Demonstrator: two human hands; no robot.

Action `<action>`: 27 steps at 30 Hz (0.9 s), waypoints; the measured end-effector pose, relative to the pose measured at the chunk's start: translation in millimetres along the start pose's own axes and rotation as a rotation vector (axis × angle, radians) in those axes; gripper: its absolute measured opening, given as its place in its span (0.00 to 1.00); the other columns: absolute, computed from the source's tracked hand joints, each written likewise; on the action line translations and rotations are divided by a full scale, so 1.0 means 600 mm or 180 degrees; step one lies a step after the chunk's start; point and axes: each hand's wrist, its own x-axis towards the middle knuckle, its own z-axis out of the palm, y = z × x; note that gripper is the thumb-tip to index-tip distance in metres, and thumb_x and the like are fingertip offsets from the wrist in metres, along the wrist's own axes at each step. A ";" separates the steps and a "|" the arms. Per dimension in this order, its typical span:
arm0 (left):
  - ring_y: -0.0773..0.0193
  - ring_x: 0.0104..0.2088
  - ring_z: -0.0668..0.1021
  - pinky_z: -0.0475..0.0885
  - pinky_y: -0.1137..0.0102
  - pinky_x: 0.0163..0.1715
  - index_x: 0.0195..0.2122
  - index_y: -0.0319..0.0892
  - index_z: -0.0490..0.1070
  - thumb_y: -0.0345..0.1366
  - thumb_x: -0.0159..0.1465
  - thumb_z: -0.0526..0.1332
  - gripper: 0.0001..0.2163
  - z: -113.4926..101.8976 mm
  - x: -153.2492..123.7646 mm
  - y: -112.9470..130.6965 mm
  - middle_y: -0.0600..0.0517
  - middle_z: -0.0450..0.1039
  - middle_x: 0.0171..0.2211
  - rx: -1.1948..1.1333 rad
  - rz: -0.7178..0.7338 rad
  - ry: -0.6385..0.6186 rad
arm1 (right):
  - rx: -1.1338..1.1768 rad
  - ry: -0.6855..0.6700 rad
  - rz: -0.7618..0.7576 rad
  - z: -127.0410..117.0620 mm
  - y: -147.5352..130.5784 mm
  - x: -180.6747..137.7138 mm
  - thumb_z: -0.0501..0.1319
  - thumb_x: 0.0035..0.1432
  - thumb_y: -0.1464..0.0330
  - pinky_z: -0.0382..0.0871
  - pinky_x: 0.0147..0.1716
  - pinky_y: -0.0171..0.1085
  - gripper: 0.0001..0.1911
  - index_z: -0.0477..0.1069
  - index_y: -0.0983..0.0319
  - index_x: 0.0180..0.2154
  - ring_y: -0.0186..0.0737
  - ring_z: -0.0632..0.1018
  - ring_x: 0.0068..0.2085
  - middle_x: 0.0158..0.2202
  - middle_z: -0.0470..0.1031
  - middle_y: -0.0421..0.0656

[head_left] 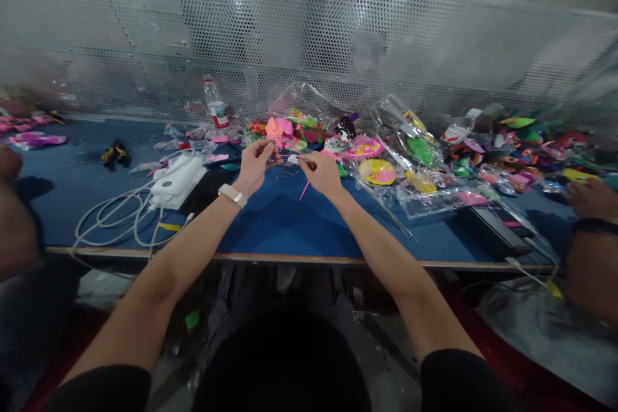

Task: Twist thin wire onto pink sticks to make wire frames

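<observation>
Both my hands are raised over the blue table (270,219), close together. My left hand (257,164), with a white wristband, is closed in a pinch on a small thing I cannot make out. My right hand (322,172) is also pinched, holding a small white piece (292,159) between the hands. A thin pink stick (304,190) hangs below my right hand. Just beyond the hands lies a heap of colourful foam toys (290,129) in pink, orange and green.
Clear plastic bags with bright toys (410,167) spread to the right. A white device with coiled cables (176,183) lies at the left, a plastic bottle (215,103) behind it. A black box (492,228) sits right. Other people's hands (586,196) show at both edges. A perforated metal panel (309,45) backs the table.
</observation>
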 end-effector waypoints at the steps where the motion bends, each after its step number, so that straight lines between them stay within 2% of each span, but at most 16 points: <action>1: 0.66 0.34 0.80 0.85 0.66 0.39 0.42 0.44 0.73 0.45 0.70 0.68 0.10 -0.001 0.001 0.000 0.50 0.76 0.36 0.0045 0.0028 -0.0042 | 0.0077 0.0019 0.0013 -0.001 -0.001 0.000 0.59 0.73 0.53 0.71 0.43 0.45 0.19 0.85 0.55 0.45 0.47 0.77 0.37 0.34 0.79 0.46; 5: 0.65 0.34 0.79 0.84 0.66 0.38 0.41 0.45 0.70 0.47 0.71 0.66 0.12 -0.006 0.004 -0.002 0.50 0.75 0.36 0.0142 0.0132 -0.0112 | 0.0498 0.0177 0.0134 -0.006 -0.009 -0.001 0.61 0.71 0.50 0.73 0.43 0.45 0.20 0.81 0.55 0.51 0.43 0.76 0.34 0.36 0.79 0.44; 9: 0.67 0.34 0.79 0.83 0.67 0.38 0.41 0.45 0.70 0.47 0.69 0.69 0.12 -0.007 0.005 0.001 0.52 0.74 0.35 -0.0123 0.0050 -0.0053 | 0.1155 0.0447 0.0372 -0.002 -0.015 -0.002 0.66 0.65 0.44 0.75 0.38 0.42 0.27 0.72 0.54 0.56 0.40 0.78 0.34 0.37 0.79 0.42; 14: 0.69 0.30 0.78 0.84 0.68 0.37 0.40 0.44 0.72 0.42 0.65 0.74 0.13 -0.002 0.000 0.007 0.55 0.72 0.32 -0.0675 -0.0015 -0.0031 | 0.2057 0.0328 0.0707 0.014 -0.005 0.005 0.70 0.54 0.37 0.77 0.28 0.39 0.34 0.74 0.55 0.49 0.40 0.81 0.32 0.37 0.80 0.42; 18: 0.71 0.28 0.78 0.84 0.69 0.39 0.39 0.44 0.72 0.40 0.66 0.74 0.11 -0.001 -0.001 0.011 0.56 0.72 0.32 -0.0766 -0.0012 0.0070 | 0.2663 0.0042 0.0922 0.017 0.003 0.011 0.72 0.51 0.37 0.81 0.30 0.38 0.32 0.78 0.56 0.42 0.41 0.83 0.35 0.38 0.83 0.43; 21: 0.72 0.28 0.78 0.84 0.69 0.40 0.38 0.43 0.72 0.40 0.67 0.73 0.11 -0.002 0.000 0.010 0.56 0.73 0.32 -0.0687 -0.0066 0.0100 | 0.2748 0.0017 0.0886 0.016 0.005 0.012 0.72 0.52 0.38 0.81 0.29 0.37 0.30 0.79 0.57 0.39 0.40 0.84 0.34 0.38 0.84 0.43; 27: 0.69 0.28 0.79 0.84 0.65 0.41 0.38 0.43 0.72 0.39 0.65 0.75 0.12 -0.002 0.002 0.003 0.56 0.74 0.30 -0.0672 -0.0102 -0.0044 | 0.2488 0.0377 0.0837 0.015 0.011 0.012 0.71 0.52 0.36 0.75 0.23 0.34 0.32 0.79 0.58 0.37 0.37 0.82 0.28 0.33 0.84 0.43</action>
